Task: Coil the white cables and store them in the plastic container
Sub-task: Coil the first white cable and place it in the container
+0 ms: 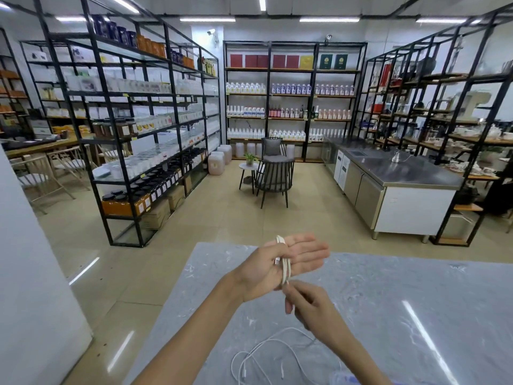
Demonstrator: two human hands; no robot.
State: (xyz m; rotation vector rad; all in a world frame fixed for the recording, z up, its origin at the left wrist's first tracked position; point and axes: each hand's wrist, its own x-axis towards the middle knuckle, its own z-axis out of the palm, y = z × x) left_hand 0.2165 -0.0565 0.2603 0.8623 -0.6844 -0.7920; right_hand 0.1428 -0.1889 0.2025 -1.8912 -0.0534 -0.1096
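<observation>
Cable in white (286, 266) is wound in several loops across the person's left hand (263, 269), which is held out above the near edge of a grey marbled countertop (416, 301). That hand lies flat with the palm turned up and the fingers straight and close together, pointing to the right. The loops run round the palm from its far edge to its near edge, and a small connector shows beside them on the palm.

Just below, the right hand (312, 307) has its fingers curled and pinches the strand where it leaves the bottom of the coil.

Further loose white cables (266, 345) lie in open curves on the countertop nearer the person, between the two forearms. At the bottom edge of the view sits a bluish translucent object (344, 378), too cut off to identify.

Beyond the countertop is a tiled shop floor. Black metal shelving (133, 129) stocked with jars and bottles stands on the left and along the back wall. A dark chair (273, 177) stands beside a small round table (248, 168) bearing a potted plant, and a stainless steel counter (399, 173) stands on the right.
</observation>
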